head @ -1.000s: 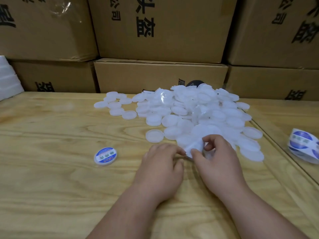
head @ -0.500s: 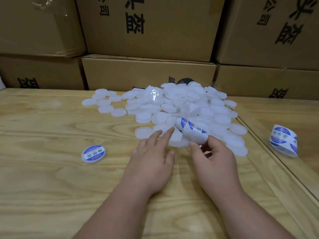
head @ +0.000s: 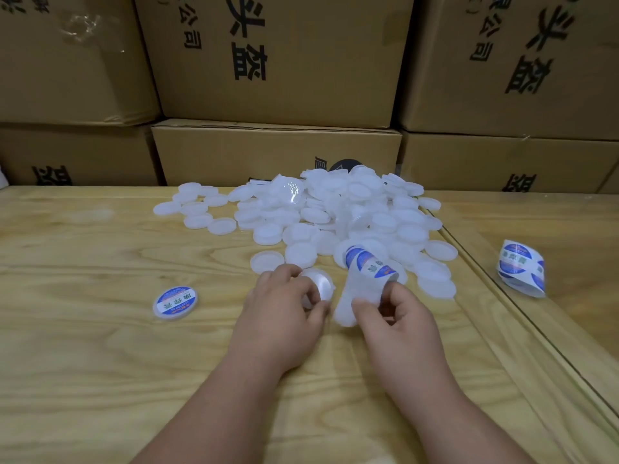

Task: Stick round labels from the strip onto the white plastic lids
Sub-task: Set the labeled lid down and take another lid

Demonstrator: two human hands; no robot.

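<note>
Pale wood-grain desk (head: 100,363), a seam running along its right part. Stacked brown cardboard boxes (head: 278,55) wall the far side, printed with big black Chinese characters; not fully readable. Lid pile (head: 335,212) at 12 o'clock, white, loosely heaped. One labelled lid (head: 175,302) lies alone at 9 o'clock, blue-and-white round label, text too small to read. Spare label strip (head: 521,267) curled at 3 o'clock, past the seam. Left hand (head: 284,316) grip: fingers curled, pinching a plain lid (head: 318,286) at centre. Right hand (head: 398,316) grip: thumb and fingers pinch the strip (head: 365,272), which curls toward the pile, blue round labels on it.
</note>
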